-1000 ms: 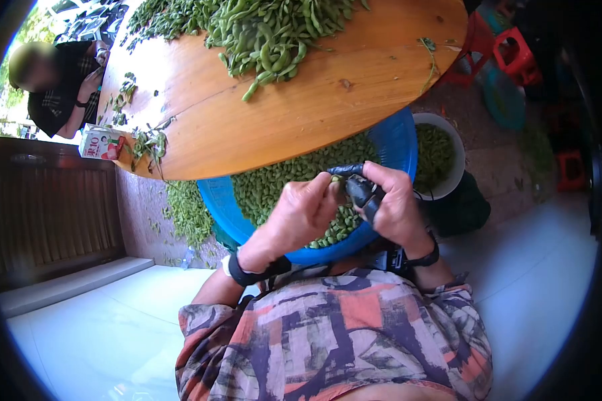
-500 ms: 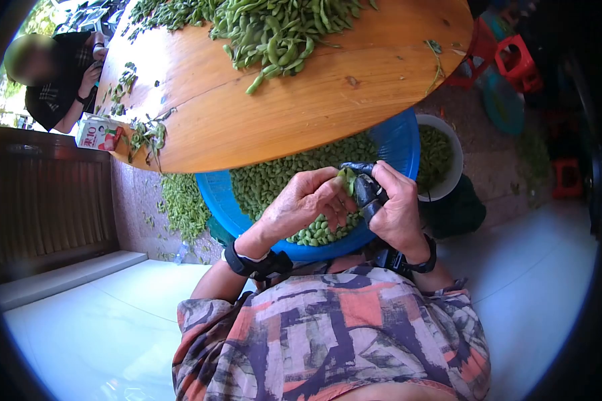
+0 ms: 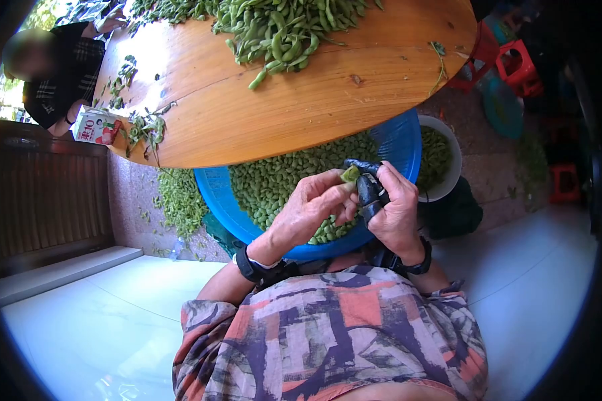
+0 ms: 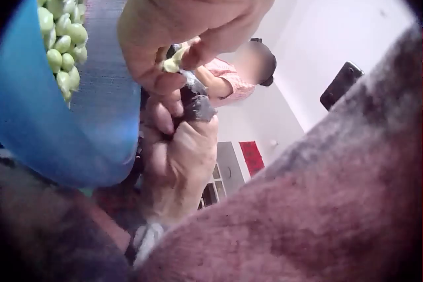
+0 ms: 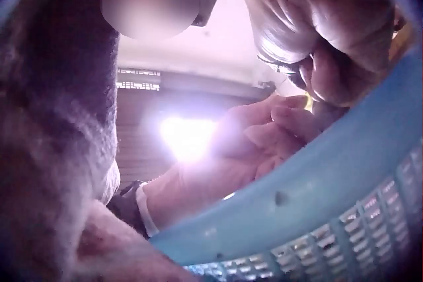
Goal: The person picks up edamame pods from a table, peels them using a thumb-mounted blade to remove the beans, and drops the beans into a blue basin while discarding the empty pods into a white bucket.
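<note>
Over a blue plastic basket [image 3: 408,144] full of shelled green soybeans [image 3: 267,180], both hands meet at one green soybean pod [image 3: 350,174]. My left hand [image 3: 309,206] pinches it between thumb and forefinger, its other fingers curled beneath. My right hand [image 3: 398,207] has black tape [image 3: 368,200] round thumb and forefinger, and these two hold the pod's other side. In the left wrist view the pale pod [image 4: 173,64] shows at the left fingertips, right by the taped digits. The right wrist view has both hands close above the basket rim [image 5: 264,196], the pod mostly hidden.
A wooden table [image 3: 281,120] with a heap of pods [image 3: 281,40], plant scraps and a drink carton [image 3: 95,127] stands ahead. Right of the basket is a white bucket [image 3: 451,160]; empty hulls [image 3: 180,200] lie on the floor at left. Another person [image 3: 60,73] sits at the table's left.
The left fingers loosened, showing more of the pod, then closed in on it again beside the taped digits. The other person's arm has reached farther up along the table.
</note>
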Tool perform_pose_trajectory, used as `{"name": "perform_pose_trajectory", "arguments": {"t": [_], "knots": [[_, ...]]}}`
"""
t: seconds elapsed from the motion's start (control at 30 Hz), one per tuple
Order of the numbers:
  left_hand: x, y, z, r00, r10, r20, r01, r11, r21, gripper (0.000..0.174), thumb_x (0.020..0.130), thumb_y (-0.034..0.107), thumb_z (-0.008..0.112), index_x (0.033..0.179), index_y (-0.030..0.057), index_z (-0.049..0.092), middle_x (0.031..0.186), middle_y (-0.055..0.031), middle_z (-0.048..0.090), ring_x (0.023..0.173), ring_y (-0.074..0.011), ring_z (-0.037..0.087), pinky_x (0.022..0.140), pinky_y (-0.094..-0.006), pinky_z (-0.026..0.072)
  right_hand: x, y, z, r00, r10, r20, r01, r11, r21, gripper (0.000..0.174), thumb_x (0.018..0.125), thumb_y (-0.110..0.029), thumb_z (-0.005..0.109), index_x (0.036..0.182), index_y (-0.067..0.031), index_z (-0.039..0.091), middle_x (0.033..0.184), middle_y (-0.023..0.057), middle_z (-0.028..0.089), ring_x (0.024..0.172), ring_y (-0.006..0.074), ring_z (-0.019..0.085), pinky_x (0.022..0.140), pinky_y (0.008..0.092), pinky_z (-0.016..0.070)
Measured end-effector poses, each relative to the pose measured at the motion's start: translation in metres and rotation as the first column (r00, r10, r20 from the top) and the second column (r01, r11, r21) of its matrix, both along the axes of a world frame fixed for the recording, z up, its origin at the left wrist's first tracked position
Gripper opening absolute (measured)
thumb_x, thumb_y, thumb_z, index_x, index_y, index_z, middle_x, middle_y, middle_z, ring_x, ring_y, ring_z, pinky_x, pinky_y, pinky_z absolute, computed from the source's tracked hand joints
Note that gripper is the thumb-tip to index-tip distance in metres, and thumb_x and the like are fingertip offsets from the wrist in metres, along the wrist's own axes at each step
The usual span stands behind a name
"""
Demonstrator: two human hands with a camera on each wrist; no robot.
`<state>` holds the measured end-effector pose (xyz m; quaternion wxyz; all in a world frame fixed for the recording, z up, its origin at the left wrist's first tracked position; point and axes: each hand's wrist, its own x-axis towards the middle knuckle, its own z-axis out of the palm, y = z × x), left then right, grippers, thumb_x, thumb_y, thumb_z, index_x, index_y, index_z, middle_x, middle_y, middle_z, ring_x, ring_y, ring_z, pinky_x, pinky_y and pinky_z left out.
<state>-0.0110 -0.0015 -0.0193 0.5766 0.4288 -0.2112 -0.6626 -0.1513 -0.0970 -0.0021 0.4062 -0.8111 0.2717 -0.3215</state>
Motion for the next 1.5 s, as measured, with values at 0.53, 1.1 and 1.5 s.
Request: {"name": "perform_pose_trajectory", "arguments": {"t": [0.53, 1.1, 1.5], "knots": [[0.004, 0.002, 0.001, 0.982, 0.143, 0.126, -0.153, 0.986, 0.073, 0.01, 0.09, 0.01, 0.068, 0.086, 0.0024, 0.062, 0.067, -0.003, 0.059, 0.05, -0.0074, 0.047, 0.045, -0.021, 0.0326, -0.011, -0.009, 0.005, 0.985, 0.161, 0.055, -0.157, 0.733, 0.662, 0.017, 0.088, -0.005, 0.057, 0.102, -0.0028, 0.067, 0.064, -0.0057, 0.051, 0.056, 0.0014, 0.046, 0.048, 0.019, 0.0354], [-0.008, -0.002, 0.019, 0.924, -0.002, 0.384, -0.011, 0.999, 0.032, 0.018, 0.093, 0.019, 0.067, 0.095, 0.0015, 0.069, 0.062, 0.0066, 0.05, 0.052, -0.0032, 0.043, 0.046, -0.0203, 0.031, -0.025, -0.018, 0.017, 0.949, 0.109, 0.296, -0.298, 0.614, 0.731, 0.038, 0.088, -0.014, 0.062, 0.122, 0.0026, 0.06, 0.072, -0.0069, 0.054, 0.061, 0.0009, 0.047, 0.054, 0.0179, 0.0387], [0.125, -0.037, 0.066, -0.099, 0.394, 0.914, -0.133, 0.905, -0.404, 0.011, 0.08, 0.004, 0.068, 0.09, 0.0023, 0.066, 0.077, -0.0133, 0.064, 0.066, -0.0317, 0.064, 0.061, -0.0396, 0.0509, -0.094, -0.084, 0.005, 0.82, -0.519, -0.241, 0.423, 0.833, -0.356, 0.044, 0.066, 0.01, 0.048, 0.108, 0.0039, 0.06, 0.101, 0.0264, 0.062, 0.097, 0.0437, 0.059, 0.085, 0.0455, 0.0461]]}}
